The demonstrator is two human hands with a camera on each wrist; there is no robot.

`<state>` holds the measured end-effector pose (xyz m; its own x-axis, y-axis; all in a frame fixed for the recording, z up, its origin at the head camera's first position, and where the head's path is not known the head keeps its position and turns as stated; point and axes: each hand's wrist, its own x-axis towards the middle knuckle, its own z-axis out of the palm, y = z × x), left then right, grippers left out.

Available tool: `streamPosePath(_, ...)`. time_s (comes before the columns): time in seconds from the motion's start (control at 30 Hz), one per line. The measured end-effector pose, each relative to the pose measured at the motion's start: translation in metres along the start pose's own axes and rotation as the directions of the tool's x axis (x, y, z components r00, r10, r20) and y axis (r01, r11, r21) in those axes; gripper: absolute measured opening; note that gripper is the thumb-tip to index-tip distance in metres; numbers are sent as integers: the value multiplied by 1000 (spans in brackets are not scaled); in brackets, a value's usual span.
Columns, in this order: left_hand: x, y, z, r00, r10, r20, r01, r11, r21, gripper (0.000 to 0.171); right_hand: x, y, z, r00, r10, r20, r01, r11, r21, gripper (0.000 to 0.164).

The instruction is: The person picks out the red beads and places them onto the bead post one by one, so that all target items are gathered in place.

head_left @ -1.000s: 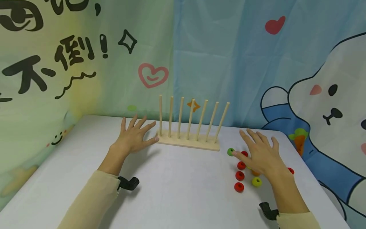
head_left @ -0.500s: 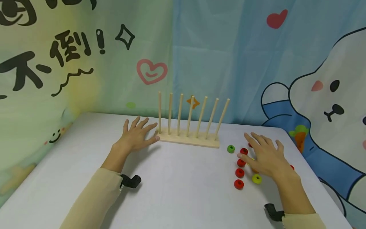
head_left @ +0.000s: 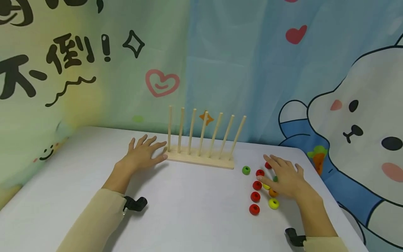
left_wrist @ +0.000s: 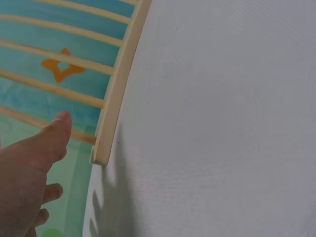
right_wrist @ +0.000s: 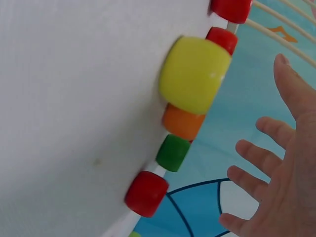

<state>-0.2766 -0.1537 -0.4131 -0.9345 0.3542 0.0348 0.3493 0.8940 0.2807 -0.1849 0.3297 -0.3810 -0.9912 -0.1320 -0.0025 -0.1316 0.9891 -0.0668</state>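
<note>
A pale wooden rack [head_left: 201,161] with a row of several upright pegs stands towards the back of the table. Next to its left end is my left hand [head_left: 140,156], fingers spread, thumb close to the base; whether it touches cannot be told. My right hand [head_left: 284,177] hovers over a group of beads with fingers spread and nothing held. Among these are a green bead [head_left: 246,170], a red bead [head_left: 255,196], a yellow bead [head_left: 273,203] and an orange bead [head_left: 273,193]. The right wrist view shows a large yellow bead [right_wrist: 195,74] near the camera. The hand partly hides some beads.
A white table [head_left: 195,213] bears everything. Behind it hangs a printed cloth [head_left: 226,66] with hearts, lettering and a cartoon bear. Black curved pieces [head_left: 136,204] stick out at both wrists.
The head view has shifted a little. My right hand has moved slightly to the right over the beads, uncovering more of them. My left hand stays beside the rack.
</note>
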Motion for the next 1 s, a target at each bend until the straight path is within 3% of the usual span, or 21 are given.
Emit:
streamPosePath(0.23, -1, -2, -1, 999, 33, 4, -33, 999, -39, 56, 5, 9, 10, 1000, 13, 25, -14, 1000, 12, 92)
streamPosePath(0.73, 2, -1, 2, 998, -19, 55, 21, 999, -44, 51, 13, 14, 8, 999, -14, 39, 14, 1000, -16, 83)
streamPosePath(1.0, 7, 0, 3, 995, -18, 99, 25, 998, -65, 49, 19, 25, 11, 997, -15, 70, 11, 999, 53, 81)
